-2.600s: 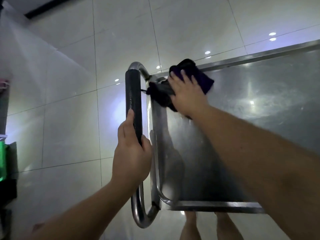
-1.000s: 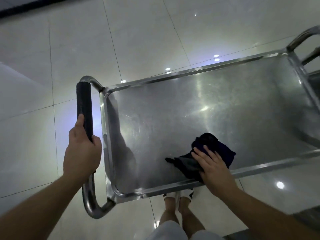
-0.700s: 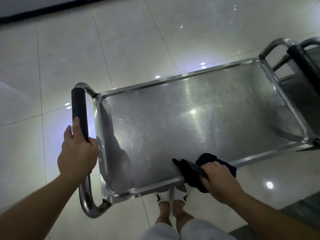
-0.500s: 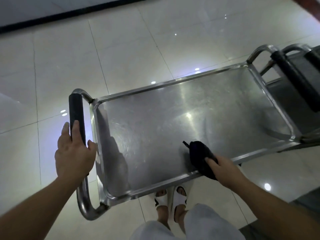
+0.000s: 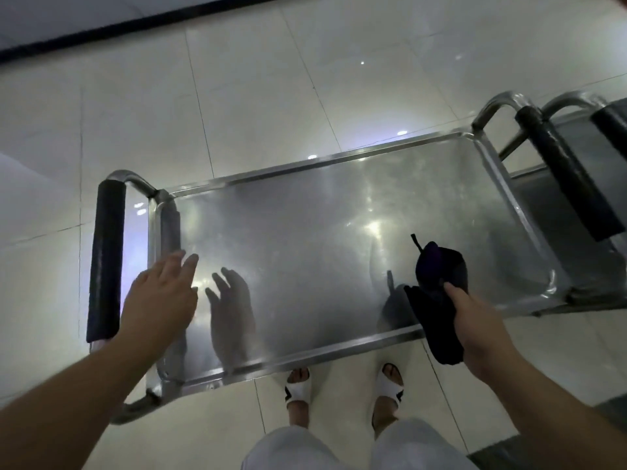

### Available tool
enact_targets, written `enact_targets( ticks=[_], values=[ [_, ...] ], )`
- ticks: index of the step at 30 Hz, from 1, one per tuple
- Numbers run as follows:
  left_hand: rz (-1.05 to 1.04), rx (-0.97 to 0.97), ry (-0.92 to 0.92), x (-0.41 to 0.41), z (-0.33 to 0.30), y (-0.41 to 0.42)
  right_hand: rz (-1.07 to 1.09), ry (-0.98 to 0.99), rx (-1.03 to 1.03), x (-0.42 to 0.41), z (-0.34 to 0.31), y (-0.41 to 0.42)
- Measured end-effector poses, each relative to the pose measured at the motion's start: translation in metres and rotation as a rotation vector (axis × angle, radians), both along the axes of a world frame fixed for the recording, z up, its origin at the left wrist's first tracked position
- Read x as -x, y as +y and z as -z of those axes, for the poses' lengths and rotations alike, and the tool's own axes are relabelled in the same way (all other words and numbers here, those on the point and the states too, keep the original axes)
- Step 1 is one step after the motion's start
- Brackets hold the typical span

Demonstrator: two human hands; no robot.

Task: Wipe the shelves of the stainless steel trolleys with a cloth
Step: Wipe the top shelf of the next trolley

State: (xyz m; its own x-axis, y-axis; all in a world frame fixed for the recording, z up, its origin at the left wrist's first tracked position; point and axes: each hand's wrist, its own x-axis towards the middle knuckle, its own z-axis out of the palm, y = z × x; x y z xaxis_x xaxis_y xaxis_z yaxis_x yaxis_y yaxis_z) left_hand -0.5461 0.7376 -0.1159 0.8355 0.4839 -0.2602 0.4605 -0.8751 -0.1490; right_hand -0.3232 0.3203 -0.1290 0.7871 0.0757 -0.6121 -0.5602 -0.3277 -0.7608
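Since 0.5 s ago: left hand (image 5: pixel 159 300) off handle (image 5: pixel 107 262), now spread open above left end of shelf (image 5: pixel 305 239), reflection visible below it; contact with steel cannot be told. Cloth (image 5: pixel 437 293) lifted off shelf, bunched and hanging at near rim.

Layout, largest first:
- Floor (image 5: pixel 237 96): pale glossy tile, bare on far and left sides.
- Trolley (image 5: pixel 339 157): top shelf bare, raised rim all round, rounded corners. Lower shelves not in view.
- Second trolley (image 5: pixel 576 157): parked against right end, its handle just beside rim.
- Right hand (image 5: pixel 475 320): clenched on dark cloth, loose tail drooping over near rim.
- Feet (image 5: pixel 386 385): in white sandals, just beside near rim.

Risks:
- Trolley unheld; push from either hand likely to roll it on smooth tile, into second trolley or away.
- Bare palm on wiped steel likely to leave prints.
- Loose cloth tail may snag on rim.
- Toes exposed near frame if trolley rolls back.

Clearance: open room far and left; right end blocked; near side limited by stance. Shelf interior free for full-length strokes; corners need fingertip pressure.
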Motion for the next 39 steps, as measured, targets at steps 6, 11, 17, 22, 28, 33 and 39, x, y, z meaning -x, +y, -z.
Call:
enact_targets(
  ticks=[6, 11, 17, 22, 28, 33, 39],
  values=[
    [-0.122, 0.188, -0.106, -0.049, 0.047, -0.106, -0.330, -0.276, 0.036, -0.016, 0.005, -0.018],
    [-0.152, 0.262, -0.201, -0.088, 0.081, -0.160, -0.479, -0.290, 0.022, -0.023, 0.018, -0.022],
    [-0.205, 0.274, -0.235, -0.127, 0.118, -0.171, -0.670, -0.720, 0.286, -0.006, 0.048, -0.003],
    [-0.275, 0.259, -0.241, -0.144, 0.145, -0.169, -1.085, -0.708, 0.442, 0.038, 0.089, 0.024],
    [-0.320, 0.232, -0.280, -0.145, 0.156, -0.172, -1.172, -0.844, 0.674, 0.050, 0.119, 0.036],
    [-0.289, 0.204, -0.300, -0.141, 0.159, -0.174, -1.080, -0.813, 0.808, 0.001, 0.129, 0.006],
    [-0.294, 0.178, -0.315, -0.143, 0.163, -0.173, -0.648, -0.459, 1.041, -0.153, 0.119, -0.102]
  ],
)
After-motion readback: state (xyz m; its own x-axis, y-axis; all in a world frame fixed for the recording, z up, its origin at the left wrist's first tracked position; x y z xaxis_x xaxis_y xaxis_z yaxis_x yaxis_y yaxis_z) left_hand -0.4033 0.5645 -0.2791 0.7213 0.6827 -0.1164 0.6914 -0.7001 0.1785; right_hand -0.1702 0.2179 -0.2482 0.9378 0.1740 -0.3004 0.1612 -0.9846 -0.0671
